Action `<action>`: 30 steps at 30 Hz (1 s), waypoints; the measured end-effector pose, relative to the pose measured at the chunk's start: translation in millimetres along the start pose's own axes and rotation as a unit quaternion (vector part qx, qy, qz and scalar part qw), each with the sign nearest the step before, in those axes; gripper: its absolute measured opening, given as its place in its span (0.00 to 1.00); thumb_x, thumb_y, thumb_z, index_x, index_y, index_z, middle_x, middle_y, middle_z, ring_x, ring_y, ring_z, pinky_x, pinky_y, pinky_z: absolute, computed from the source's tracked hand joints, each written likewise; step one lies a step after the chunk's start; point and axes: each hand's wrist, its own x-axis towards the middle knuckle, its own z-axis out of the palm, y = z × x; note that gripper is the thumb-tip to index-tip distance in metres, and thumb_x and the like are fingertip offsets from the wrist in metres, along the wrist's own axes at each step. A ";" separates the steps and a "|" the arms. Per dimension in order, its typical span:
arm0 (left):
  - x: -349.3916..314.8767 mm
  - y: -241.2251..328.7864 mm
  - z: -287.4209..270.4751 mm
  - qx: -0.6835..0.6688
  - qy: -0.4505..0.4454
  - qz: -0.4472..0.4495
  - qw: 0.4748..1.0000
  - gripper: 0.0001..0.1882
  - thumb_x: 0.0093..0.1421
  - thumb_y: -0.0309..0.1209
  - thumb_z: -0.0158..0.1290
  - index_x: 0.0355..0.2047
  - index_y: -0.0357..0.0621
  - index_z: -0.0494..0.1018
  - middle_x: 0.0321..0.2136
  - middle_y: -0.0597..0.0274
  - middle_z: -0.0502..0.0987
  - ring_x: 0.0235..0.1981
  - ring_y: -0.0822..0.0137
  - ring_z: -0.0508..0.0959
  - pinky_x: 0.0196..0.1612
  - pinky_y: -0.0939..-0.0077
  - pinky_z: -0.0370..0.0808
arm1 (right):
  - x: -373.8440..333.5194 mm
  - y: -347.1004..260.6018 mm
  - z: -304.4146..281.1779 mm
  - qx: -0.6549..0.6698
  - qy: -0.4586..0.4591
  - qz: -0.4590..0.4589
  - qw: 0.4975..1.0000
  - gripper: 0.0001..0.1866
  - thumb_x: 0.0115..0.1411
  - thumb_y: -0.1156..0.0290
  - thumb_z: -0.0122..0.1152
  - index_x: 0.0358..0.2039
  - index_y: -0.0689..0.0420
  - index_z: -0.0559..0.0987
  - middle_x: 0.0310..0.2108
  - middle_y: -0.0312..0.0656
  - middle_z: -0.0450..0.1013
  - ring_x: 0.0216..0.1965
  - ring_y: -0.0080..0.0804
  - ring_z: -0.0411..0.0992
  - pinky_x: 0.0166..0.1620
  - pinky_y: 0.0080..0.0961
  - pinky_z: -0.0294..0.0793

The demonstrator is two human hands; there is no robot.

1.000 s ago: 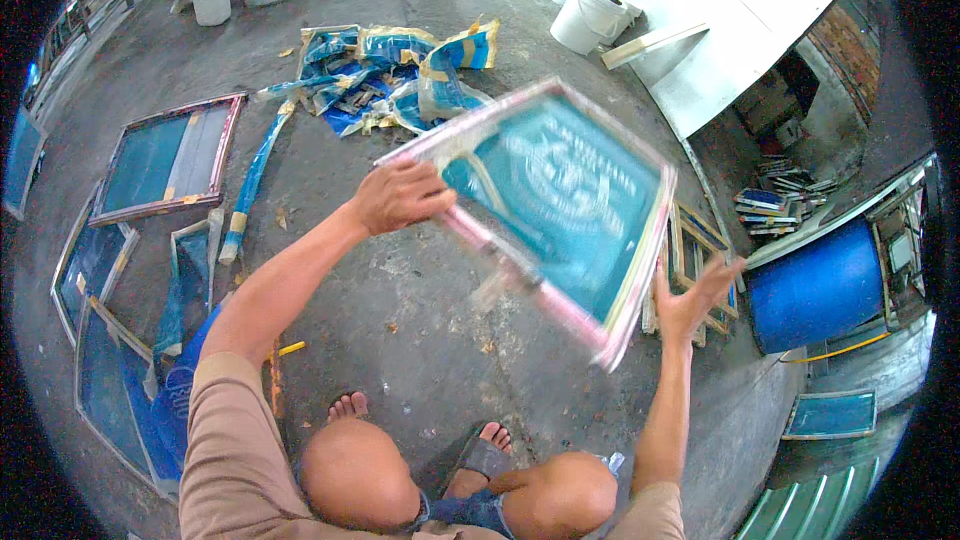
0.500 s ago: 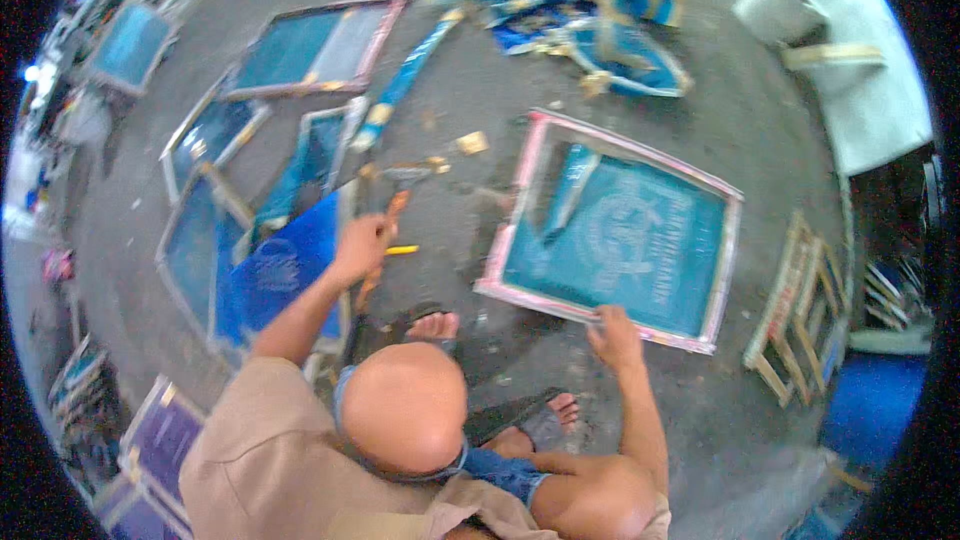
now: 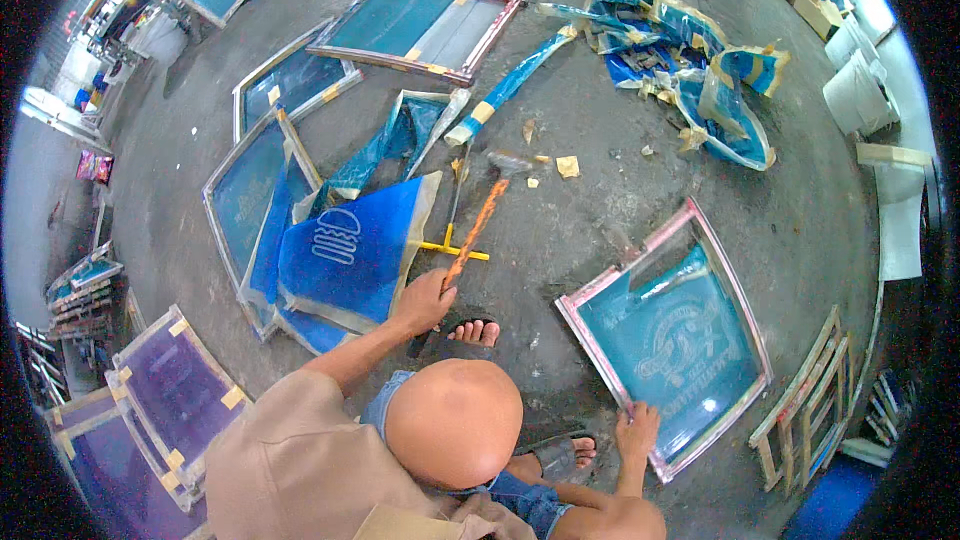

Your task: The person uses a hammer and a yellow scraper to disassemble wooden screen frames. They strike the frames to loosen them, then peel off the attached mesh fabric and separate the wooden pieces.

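Note:
My left hand [image 3: 426, 300] is wrapped round the orange-and-black handle of a hammer [image 3: 482, 218], its metal head pointing away from me over the concrete floor. A pink-rimmed screen-printing frame [image 3: 612, 278] with teal mesh lies tilted to the right of my feet. My right hand [image 3: 636, 428] grips its near rim. A strip of film hangs partly loose inside that frame, and part of the mesh near its far side is gone. Just beyond my left hand, a yellow T-handled tool [image 3: 470, 255] rests on the floor beside a peeled blue mesh sheet [image 3: 350, 250].
Several framed screens [image 3: 400, 25] lie at the far left, with purple screens [image 3: 185, 390] near my left side. A crumpled heap of torn blue mesh [image 3: 700, 70] lies at the far right. Bare wooden frames [image 3: 805, 410] stand at the right, below white buckets [image 3: 855, 80].
The pink-rimmed frame has turned clockwise and come nearer, with my right hand still on its rim. The hammer, still in my left hand, now leans farther right. The whole view has shifted.

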 end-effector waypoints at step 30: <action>91.8 405.6 -137.3 0.207 -0.104 0.712 0.663 0.20 0.67 0.38 0.48 0.57 0.46 0.72 0.23 0.44 0.76 0.23 0.42 0.75 0.29 0.51 0.72 | 155.2 -112.9 -204.2 0.285 0.323 -0.187 0.883 0.32 0.58 0.64 0.66 0.63 0.53 0.68 0.55 0.51 0.73 0.57 0.51 0.69 0.59 0.45 0.67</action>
